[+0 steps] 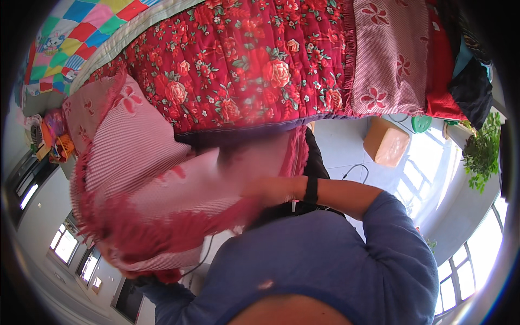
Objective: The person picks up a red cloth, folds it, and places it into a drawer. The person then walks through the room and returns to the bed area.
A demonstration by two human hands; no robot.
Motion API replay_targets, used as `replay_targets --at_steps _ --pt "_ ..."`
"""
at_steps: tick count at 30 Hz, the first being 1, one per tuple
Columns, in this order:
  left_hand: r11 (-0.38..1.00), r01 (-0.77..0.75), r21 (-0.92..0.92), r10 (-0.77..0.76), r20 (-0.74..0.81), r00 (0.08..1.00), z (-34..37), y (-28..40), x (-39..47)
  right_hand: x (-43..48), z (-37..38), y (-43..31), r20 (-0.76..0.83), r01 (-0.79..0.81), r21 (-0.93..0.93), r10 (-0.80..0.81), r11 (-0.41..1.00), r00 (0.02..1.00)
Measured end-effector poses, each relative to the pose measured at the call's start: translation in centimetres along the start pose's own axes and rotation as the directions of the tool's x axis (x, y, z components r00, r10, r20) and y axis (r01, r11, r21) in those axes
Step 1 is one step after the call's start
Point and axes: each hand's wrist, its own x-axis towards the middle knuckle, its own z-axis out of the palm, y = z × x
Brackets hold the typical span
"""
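Note:
A pink woven cover (138, 150) with dark red fringe and flower motifs is lifted in loose folds before me. My right hand (270, 191), blurred and with a black band at its wrist, grips the cover's fringed edge close to my body. At the lower left my left hand (109, 255) holds the other end up; fringe hides most of its fingers. Beyond the folds lies a red quilt (243, 69) with a rose print, its dark purple border (252, 131) facing me. Part of the pink cover drapes over the quilt's left end.
Another pink fringed cloth (390, 61) lies at the right, beside red fabric (440, 97) and dark clothing (471, 89). A patchwork-print cloth (89, 28) is at the upper left. On the floor are a cardboard box (388, 142) and a cable (361, 165). A leafy plant (483, 146) stands far right.

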Motion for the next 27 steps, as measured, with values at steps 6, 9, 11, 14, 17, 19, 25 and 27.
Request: replay_targets --at_steps 6,9,11,14,17,19,25,27 --pt "0.902 -0.304 0.306 0.327 -0.028 0.944 -4.9 7.6 3.4 4.3 -4.2 -8.4 0.033 0.279 0.078 -0.283 0.957 0.959" --pt "0.772 -0.477 0.42 0.509 0.039 0.86 -5.1 12.6 5.7 5.6 -5.6 -11.9 0.043 0.357 0.001 -0.357 0.934 0.933" --pt "0.653 -0.59 0.475 0.622 0.109 0.776 -4.3 16.3 7.7 5.5 -7.3 -14.1 0.038 0.358 -0.023 -0.357 0.934 0.933" --pt "0.432 -0.745 0.508 0.764 0.232 0.601 -1.4 22.2 11.7 1.7 -12.5 -16.9 -0.008 0.303 -0.111 -0.306 0.947 0.952" --pt "0.243 -0.81 0.534 0.846 0.292 0.447 3.8 27.5 17.7 -2.1 -18.1 -17.5 -0.299 0.153 -0.066 -0.166 0.986 0.94" --pt "0.171 -0.89 0.423 0.859 0.378 0.345 8.6 30.3 23.8 -4.4 -23.1 -16.2 -0.448 -0.049 -0.205 -0.049 0.977 0.893" --pt "-0.128 -0.953 0.273 0.907 0.42 -0.002 27.6 35.2 40.0 -10.3 -34.7 -9.9 -0.778 -0.186 -0.028 0.096 0.982 0.621" --pt "0.019 -0.99 0.138 0.896 0.436 0.078 34.5 36.8 42.6 -12.1 -37.2 -8.2 -0.837 -0.144 -0.005 0.074 0.99 0.542"
